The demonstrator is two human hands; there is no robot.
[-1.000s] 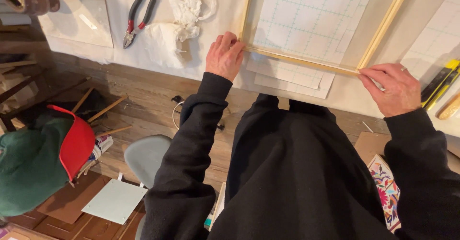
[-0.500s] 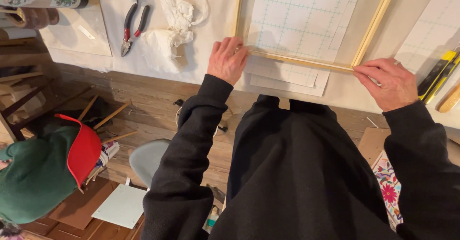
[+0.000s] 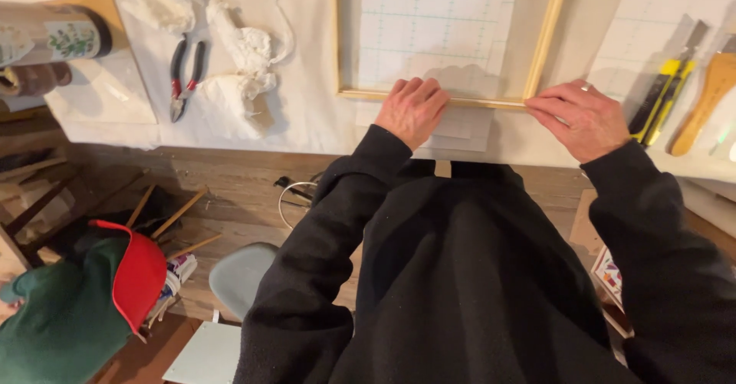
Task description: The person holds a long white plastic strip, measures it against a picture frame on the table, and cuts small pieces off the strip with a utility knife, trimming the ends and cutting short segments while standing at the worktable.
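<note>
Left hand (image 3: 412,108) and right hand (image 3: 580,117), fingers flat and grasping nothing, press the near rail of a wooden frame (image 3: 546,43) at the table's (image 3: 307,108) near edge. Frame appears assembled; pliers (image 3: 184,77) lie untouched toward the left edge.

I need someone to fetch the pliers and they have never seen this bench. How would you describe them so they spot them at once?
On the white-covered worktable, look left of the wooden frame that both hands press. The pliers lie beside crumpled white cloth, jaws toward the table's near edge. Their dark handles with red near the joint set them apart from the yellow-handled tools at the far right.
</note>
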